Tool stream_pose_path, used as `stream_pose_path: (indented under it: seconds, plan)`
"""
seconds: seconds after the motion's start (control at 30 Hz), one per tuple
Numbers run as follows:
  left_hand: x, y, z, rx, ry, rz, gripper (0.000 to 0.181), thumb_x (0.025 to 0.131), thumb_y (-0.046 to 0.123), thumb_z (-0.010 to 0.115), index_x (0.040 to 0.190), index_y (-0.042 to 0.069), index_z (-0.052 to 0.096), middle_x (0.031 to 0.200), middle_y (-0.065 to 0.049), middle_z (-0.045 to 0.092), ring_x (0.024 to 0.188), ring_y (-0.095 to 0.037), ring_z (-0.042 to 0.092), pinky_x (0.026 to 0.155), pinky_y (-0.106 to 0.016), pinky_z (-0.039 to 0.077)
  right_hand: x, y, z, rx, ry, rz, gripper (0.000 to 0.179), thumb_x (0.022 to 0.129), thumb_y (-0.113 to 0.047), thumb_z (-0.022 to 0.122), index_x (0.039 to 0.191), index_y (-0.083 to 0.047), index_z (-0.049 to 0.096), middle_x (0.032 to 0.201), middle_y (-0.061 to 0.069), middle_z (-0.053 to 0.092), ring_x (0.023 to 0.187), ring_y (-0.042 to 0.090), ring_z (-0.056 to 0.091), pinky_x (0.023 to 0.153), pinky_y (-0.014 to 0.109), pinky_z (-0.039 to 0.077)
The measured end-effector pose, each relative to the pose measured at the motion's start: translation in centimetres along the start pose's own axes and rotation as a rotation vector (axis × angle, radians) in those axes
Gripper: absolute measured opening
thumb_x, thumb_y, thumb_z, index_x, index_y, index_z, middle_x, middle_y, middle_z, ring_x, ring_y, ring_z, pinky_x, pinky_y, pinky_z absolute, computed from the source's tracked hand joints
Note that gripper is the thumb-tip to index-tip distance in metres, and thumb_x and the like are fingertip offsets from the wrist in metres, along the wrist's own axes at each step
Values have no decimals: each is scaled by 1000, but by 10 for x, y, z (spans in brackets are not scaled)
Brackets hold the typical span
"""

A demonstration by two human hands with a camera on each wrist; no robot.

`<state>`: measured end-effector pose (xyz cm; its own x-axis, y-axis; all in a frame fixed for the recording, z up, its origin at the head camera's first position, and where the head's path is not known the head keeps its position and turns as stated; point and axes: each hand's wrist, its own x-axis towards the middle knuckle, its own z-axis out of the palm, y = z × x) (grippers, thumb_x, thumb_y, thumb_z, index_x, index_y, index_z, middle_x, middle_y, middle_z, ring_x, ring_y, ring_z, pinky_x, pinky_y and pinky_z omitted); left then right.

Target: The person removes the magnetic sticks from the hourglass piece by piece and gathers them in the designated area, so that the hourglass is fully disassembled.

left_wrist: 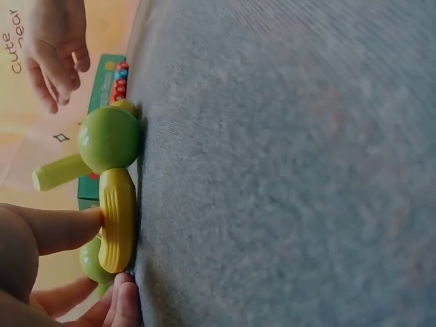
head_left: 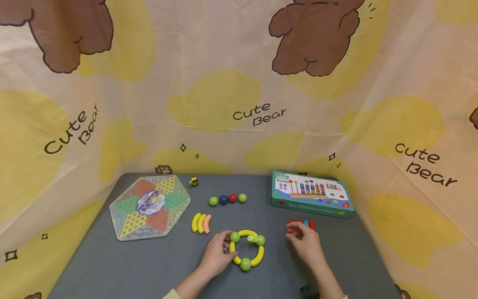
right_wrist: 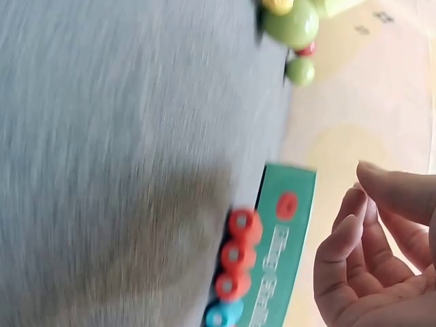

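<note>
My left hand (head_left: 218, 254) holds the left side of a ring of curved yellow rods (head_left: 257, 258) joined by green balls (head_left: 245, 264), lying on the table. In the left wrist view, thumb and fingertips pinch one ribbed yellow rod (left_wrist: 118, 225) beside a green ball (left_wrist: 109, 139). A light green rod (head_left: 253, 239) sticks out of the ring's right ball. Over a row of red rods (head_left: 311, 224) and a blue rod (head_left: 306, 223) hovers my right hand (head_left: 308, 245), fingers loosely bent. The right wrist view shows nothing between its fingers, with the red rods' round ends (right_wrist: 236, 256) below.
Two yellow rods (head_left: 198, 223) and a pink one (head_left: 207, 224) lie left of the ring. Behind are several coloured balls (head_left: 232, 198) in a row and a small bee figure (head_left: 193, 181). A hexagonal game board (head_left: 123, 207) lies left; a green game box (head_left: 311, 207) stands back right.
</note>
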<state>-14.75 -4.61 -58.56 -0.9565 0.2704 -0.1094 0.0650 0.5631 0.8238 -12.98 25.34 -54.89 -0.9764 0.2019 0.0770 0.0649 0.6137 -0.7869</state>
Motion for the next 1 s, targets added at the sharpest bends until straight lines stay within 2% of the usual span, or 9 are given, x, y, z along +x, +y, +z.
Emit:
stream_pose_path:
  seconds: [0.23, 0.5, 0.63, 0.73, 1.0]
  plan:
    - [2, -2, 1, 26, 22, 50, 56, 85, 12, 79, 137, 7, 59, 108, -4, 59, 82, -10, 54, 69, -24, 48, -7, -15, 23, 16, -102, -65, 28, 81, 0, 81, 106, -10, 73, 96, 3, 73, 78, 9, 62, 70, 23, 53]
    - [2, -3, 1, 60, 2, 33, 55, 85, 16, 81, 134, 7, 59, 104, 0, 58, 81, -7, 52, 68, -25, 47, -12, -25, 42, -42, -260, -201, 37, 78, -4, 85, 111, -16, 72, 99, 2, 66, 78, 17, 55, 64, 23, 47]
    - [2, -3, 1, 64, -1, 39, 55, 85, 15, 81, 134, 7, 59, 104, 0, 58, 80, -7, 52, 68, -25, 48, -11, -28, 51, -38, -332, -227, 36, 78, -7, 85, 111, -16, 71, 96, -1, 63, 76, 17, 55, 62, 23, 46]
    - [2, -2, 1, 63, -3, 40, 54, 85, 15, 81, 134, 7, 60, 103, -1, 58, 80, -7, 52, 68, -25, 47, -11, -30, 57, -47, -342, -228, 35, 78, -7, 85, 109, -16, 72, 91, -3, 62, 76, 14, 54, 63, 23, 46]
    - [2, -1, 1, 52, -15, 29, 54, 85, 14, 81, 135, 8, 60, 104, -1, 58, 81, -8, 52, 68, -25, 47, -10, -32, 69, -157, -290, -232, 30, 77, -9, 87, 104, -14, 75, 88, -7, 60, 78, 9, 53, 68, 24, 49]
